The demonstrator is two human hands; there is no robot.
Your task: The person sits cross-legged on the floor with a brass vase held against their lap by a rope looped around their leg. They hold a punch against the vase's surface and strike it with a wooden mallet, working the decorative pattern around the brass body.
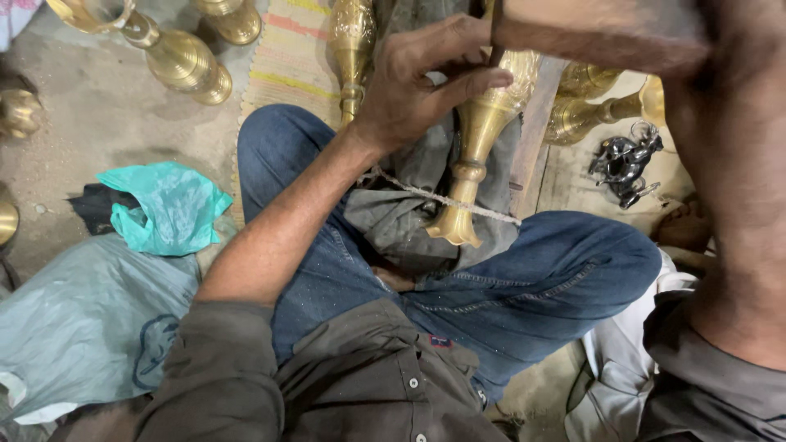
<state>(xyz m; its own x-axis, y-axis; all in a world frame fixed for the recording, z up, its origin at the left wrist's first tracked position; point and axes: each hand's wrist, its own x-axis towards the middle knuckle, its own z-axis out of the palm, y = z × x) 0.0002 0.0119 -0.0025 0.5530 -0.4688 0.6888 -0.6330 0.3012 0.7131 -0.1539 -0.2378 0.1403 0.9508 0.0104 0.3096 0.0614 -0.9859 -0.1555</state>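
My left hand (pixel 426 82) is closed around a thin dark metal tool (pixel 496 45) and holds its tip against the body of a brass vase (pixel 479 135). The vase lies on a grey cloth (pixel 401 217) across my lap, between my knees in blue jeans. A pale cord (pixel 446 199) runs over its stem. My right arm rises along the right edge and bends across the top. Its blurred end, my right hand (pixel 532 29), hangs just above the vase, and I cannot make out its grip.
More brass vases lie around: two at the top left (pixel 176 57), one by my left hand (pixel 352 49), others at the top right (pixel 589 110). Small dark metal pieces (pixel 626 164) sit at the right. A teal plastic bag (pixel 168 205) and a grey sack (pixel 82 319) lie at the left.
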